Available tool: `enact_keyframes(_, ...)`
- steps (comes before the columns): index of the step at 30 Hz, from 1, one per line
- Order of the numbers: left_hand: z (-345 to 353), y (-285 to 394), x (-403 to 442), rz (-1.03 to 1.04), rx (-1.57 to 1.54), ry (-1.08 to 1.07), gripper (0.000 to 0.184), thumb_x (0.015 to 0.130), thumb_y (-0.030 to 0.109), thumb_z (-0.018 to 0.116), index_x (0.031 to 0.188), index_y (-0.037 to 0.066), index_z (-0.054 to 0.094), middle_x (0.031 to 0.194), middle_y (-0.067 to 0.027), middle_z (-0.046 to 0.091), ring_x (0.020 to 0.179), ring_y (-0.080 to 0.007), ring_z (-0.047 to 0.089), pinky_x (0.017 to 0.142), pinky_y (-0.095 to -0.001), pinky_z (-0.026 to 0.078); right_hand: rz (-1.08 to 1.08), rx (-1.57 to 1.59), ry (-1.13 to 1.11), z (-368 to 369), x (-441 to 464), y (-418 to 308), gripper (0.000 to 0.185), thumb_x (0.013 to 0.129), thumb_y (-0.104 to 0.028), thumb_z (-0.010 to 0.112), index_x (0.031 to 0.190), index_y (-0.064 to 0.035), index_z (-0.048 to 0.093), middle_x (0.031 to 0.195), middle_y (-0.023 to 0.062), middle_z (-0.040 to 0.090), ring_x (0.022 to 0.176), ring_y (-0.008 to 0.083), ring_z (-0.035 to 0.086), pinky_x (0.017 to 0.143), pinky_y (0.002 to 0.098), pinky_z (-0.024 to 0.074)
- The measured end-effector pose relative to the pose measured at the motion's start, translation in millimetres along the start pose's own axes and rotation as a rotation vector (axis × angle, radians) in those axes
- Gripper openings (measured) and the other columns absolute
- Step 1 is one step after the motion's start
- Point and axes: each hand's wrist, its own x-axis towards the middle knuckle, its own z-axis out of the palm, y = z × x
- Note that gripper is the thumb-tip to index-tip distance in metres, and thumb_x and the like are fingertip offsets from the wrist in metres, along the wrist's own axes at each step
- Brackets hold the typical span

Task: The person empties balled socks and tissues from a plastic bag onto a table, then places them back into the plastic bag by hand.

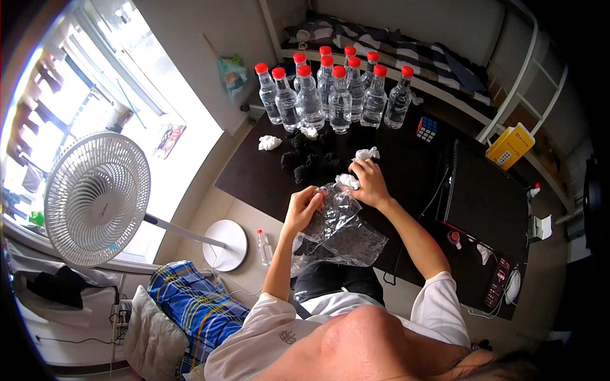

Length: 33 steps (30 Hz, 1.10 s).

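Note:
My left hand pinches the edge of a crinkled clear plastic bag, which hangs over the table's front edge above my lap. At the bag's upper right, the fingers of my right hand are closed around a crumpled white tissue. A second white tissue shows just beyond those fingers; whether they touch it I cannot tell. Black crumpled cloth balls lie in a heap past my hands. Another white tissue sits to their left, and one more lies at the heap's far side.
Several clear bottles with red caps stand grouped at the back of the dark table. To the right are a puzzle cube, a laptop-like black panel and a mouse. A fan stands left; one bottle is on the floor.

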Motion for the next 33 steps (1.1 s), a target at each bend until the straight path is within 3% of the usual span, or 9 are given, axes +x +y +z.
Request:
enact_keyframes(9,0.6,-1.2,-0.1,0.004,-0.011,0.006,0.027,0.104,0.019,0.056,0.103,-0.005,0.067,0.072,-0.0026,0.064,0.067,-0.0075,0.057,0.064,-0.024,0.048,-0.009,-0.014,0.02,3.6,-1.0,1.2,0.045,0.076,-0.041,0.082,0.101,-0.0079,0.066,0.114,0.0101,0.065,0.105,0.0303,0.059,0.089,0.0455,0.0457)
enact_keyframes(12,0.7,-0.9,0.2,0.012,-0.017,0.005,0.027,0.104,0.019,0.056,0.102,-0.005,0.067,0.072,-0.0024,0.063,0.066,-0.0076,0.057,0.063,-0.0241,0.047,-0.007,-0.015,0.051,5.0,0.3,0.1,0.041,0.079,-0.044,0.079,0.093,-0.0066,0.069,0.113,0.0113,0.066,0.104,0.0301,0.061,0.089,0.0452,0.0463)
enact_keyframes(14,0.6,-0.9,0.2,0.012,-0.02,0.003,0.027,0.104,0.019,0.055,0.102,-0.005,0.067,0.071,-0.0024,0.063,0.066,-0.0077,0.056,0.063,-0.0242,0.047,0.0,0.017,0.065,3.1,1.5,-1.6,0.039,0.079,-0.043,0.077,0.086,-0.0051,0.07,0.11,0.0123,0.067,0.101,0.031,0.063,0.088,0.0445,0.048)
enact_keyframes(21,2.7,3.4,-6.8,0.016,-0.062,0.043,0.025,0.105,0.012,0.05,0.099,-0.004,0.068,0.071,-0.0031,0.064,0.066,-0.0082,0.058,0.064,-0.0242,0.048,-0.001,0.104,0.084,-1.4,0.3,-0.7,0.032,0.072,-0.032,0.078,0.082,-0.0031,0.067,0.105,0.0159,0.07,0.096,0.0356,0.066,0.086,0.0459,0.0524)
enact_keyframes(22,2.7,6.5,-13.6,0.016,-0.06,0.058,0.026,0.106,0.012,0.048,0.095,-0.004,0.066,0.072,-0.0038,0.064,0.066,-0.0086,0.058,0.065,-0.0239,0.048,-0.013,0.124,0.092,-3.2,1.1,-1.6,0.032,0.071,-0.031,0.078,0.078,-0.0033,0.062,0.098,0.0154,0.068,0.091,0.0357,0.066,0.081,0.0453,0.0525)
enact_keyframes(25,8.7,-6.4,-50.4,0.104,-0.185,0.223,0.024,0.106,0.011,0.049,0.09,-0.002,0.06,0.074,-0.0055,0.064,0.072,-0.0112,0.059,0.068,-0.0261,0.049,-0.001,0.213,0.131,-4.0,0.5,-0.5,0.035,0.07,-0.029,0.078,0.071,-0.0042,0.053,0.081,0.0135,0.059,0.076,0.0357,0.061,0.068,0.0449,0.0499)
enact_keyframes(27,14.2,-9.6,-96.5,0.0,-0.317,0.396,0.019,0.105,0.014,0.056,0.094,-0.001,0.06,0.079,-0.0062,0.065,0.074,-0.013,0.06,0.069,-0.03,0.051,0.067,0.225,0.058,-8.6,0.7,-3.2,0.037,0.071,-0.03,0.078,0.071,-0.0047,0.05,0.076,0.0125,0.055,0.071,0.0342,0.059,0.061,0.0452,0.0458)
enact_keyframes(29,20.4,-9.8,-130.7,0.085,-0.507,0.496,0.019,0.101,0.018,0.065,0.096,0.0,0.061,0.086,-0.0086,0.065,0.077,-0.0179,0.062,0.07,-0.033,0.051,0.049,0.229,0.054,-9.8,-0.1,-1.9,0.038,0.073,-0.033,0.078,0.073,-0.0047,0.052,0.076,0.0127,0.056,0.07,0.0342,0.06,0.062,0.0445,0.0468)
enact_keyframes(33,24.3,5.2,-181.4,0.13,-0.359,0.545,0.022,0.098,0.025,0.069,0.104,0.006,0.06,0.09,-0.0058,0.062,0.084,-0.0196,0.056,0.075,-0.0386,0.048,0.06,0.28,0.075,3.1,-11.5,-3.9,0.037,0.073,-0.031,0.079,0.072,-0.0048,0.052,0.074,0.0114,0.056,0.068,0.0295,0.06,0.06,0.0406,0.0467)
